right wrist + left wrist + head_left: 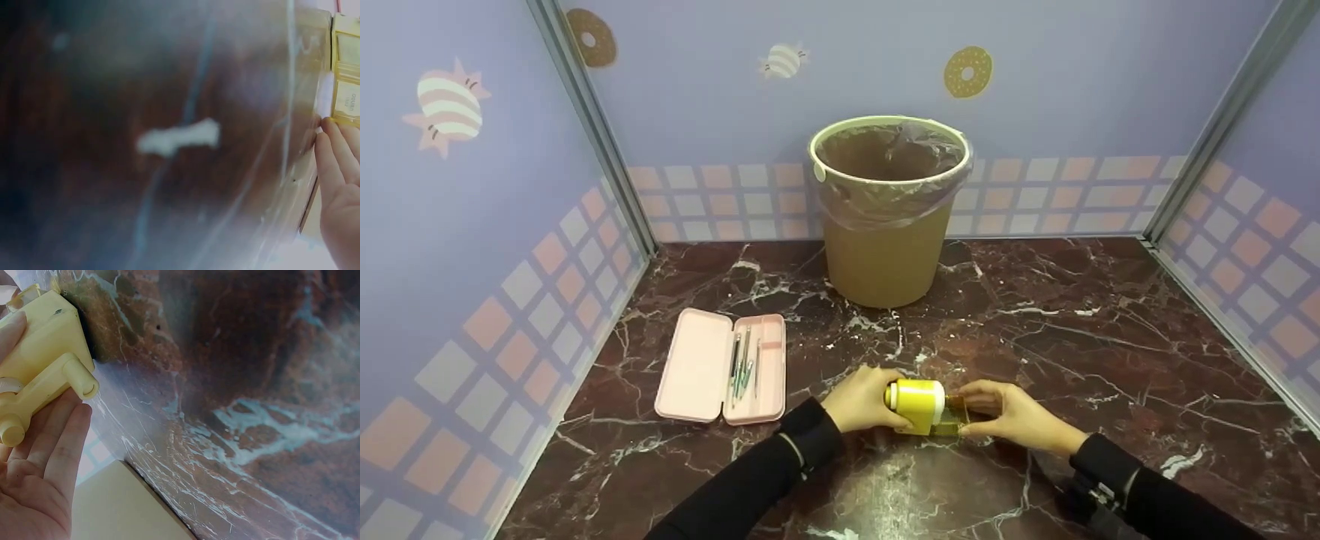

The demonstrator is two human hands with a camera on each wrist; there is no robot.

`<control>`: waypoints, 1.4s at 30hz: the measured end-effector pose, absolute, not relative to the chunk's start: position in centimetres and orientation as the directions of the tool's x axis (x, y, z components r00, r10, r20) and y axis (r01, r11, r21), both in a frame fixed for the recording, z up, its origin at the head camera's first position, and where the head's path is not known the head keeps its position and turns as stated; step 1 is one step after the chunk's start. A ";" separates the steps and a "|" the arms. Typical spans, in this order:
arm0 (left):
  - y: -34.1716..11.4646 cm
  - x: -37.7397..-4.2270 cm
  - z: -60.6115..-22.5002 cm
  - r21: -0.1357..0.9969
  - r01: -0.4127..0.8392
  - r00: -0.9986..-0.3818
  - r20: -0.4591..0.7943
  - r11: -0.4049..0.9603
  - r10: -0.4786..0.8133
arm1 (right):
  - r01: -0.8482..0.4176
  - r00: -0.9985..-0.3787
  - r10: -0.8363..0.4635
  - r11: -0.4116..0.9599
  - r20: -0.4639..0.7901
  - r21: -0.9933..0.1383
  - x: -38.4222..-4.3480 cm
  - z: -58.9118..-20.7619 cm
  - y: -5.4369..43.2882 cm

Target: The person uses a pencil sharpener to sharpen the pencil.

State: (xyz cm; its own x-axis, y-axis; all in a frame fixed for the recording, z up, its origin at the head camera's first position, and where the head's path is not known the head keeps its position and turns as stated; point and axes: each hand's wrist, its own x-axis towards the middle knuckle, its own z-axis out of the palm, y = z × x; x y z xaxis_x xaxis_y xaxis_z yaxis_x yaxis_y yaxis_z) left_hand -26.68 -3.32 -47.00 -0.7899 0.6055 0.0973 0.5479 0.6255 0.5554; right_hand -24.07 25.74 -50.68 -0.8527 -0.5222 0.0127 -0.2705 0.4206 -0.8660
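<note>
Over the middle of the tabletop, my left hand (862, 401) grips a yellow hand-crank pencil sharpener (916, 405) by its body. The left wrist view shows its crank handle (48, 391) beside the fingers, with the thumb on the body. From the right, my right hand (1012, 416) pinches a clear yellow part (950, 421), which looks like the sharpener's shavings drawer, at the end away from the crank. In the right wrist view, the fingertips touch this clear part (347, 101) and the palm side shows. What the drawer contains cannot be made out.
An open pink pencil case (694, 365) lies to the left, with several pencils (743, 367) in its right half. A tan trash bin (885, 255) lined with a clear bag stands at the back, near the patterned wall (720, 97). The tabletop (1072, 352) is dark marbled.
</note>
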 end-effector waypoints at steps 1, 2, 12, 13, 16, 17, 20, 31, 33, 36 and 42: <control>-3.3 -26.7 -47.0 0.556 0.548 -0.790 0.097 0.625 0.606 | -0.281 -0.854 -0.521 0.431 0.018 -0.857 -24.1 -50.6 25.6; -3.3 -26.7 -47.0 0.556 0.549 -0.789 0.098 0.625 0.606 | -0.296 -0.854 -0.519 0.445 0.025 -0.845 -24.0 -50.6 25.5; -3.1 -26.6 -46.7 0.560 0.553 -0.783 0.099 0.616 0.614 | -0.358 -0.873 -0.485 0.563 0.053 -0.745 -24.0 -49.8 23.9; -3.0 -26.6 -46.7 0.560 0.555 -0.782 0.100 0.615 0.615 | -0.361 -0.871 -0.487 0.558 0.057 -0.747 -24.0 -49.8 23.7; -3.1 -26.6 -46.7 0.557 0.559 -0.781 0.103 0.614 0.616 | -0.362 -0.868 -0.492 0.542 0.062 -0.758 -24.1 -49.9 23.4; -3.1 -26.6 -46.8 0.555 0.561 -0.780 0.106 0.615 0.616 | -0.361 -0.868 -0.492 0.539 0.063 -0.761 -24.1 -49.9 23.3; -3.2 -26.7 -46.8 0.549 0.563 -0.781 0.111 0.617 0.614 | -0.353 -0.867 -0.494 0.531 0.057 -0.770 -24.2 -49.9 23.0; -3.3 -26.7 -46.9 0.535 0.571 -0.782 0.122 0.623 0.612 | -0.325 -0.860 -0.509 0.483 0.041 -0.813 -24.4 -49.9 22.2; -3.3 -26.7 -46.9 0.537 0.571 -0.781 0.122 0.622 0.612 | -0.325 -0.859 -0.509 0.479 0.043 -0.816 -24.4 -49.9 22.1; -3.3 -26.8 -46.9 0.534 0.571 -0.781 0.120 0.624 0.612 | -0.326 -0.857 -0.513 0.470 0.047 -0.820 -24.5 -50.0 22.0; -3.3 -26.7 -46.9 0.546 0.563 -0.784 0.114 0.621 0.610 | -0.337 -0.855 -0.515 0.472 0.056 -0.815 -24.6 -50.1 21.7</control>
State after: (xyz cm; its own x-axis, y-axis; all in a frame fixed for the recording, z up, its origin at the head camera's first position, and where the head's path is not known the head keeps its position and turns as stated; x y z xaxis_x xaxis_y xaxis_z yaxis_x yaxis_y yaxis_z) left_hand -26.67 -3.27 -46.88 -0.7841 0.6101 0.1137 0.5625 0.6212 0.5456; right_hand -24.58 21.65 -50.06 -0.8551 -0.5154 0.0558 -0.3374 0.4716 -0.8147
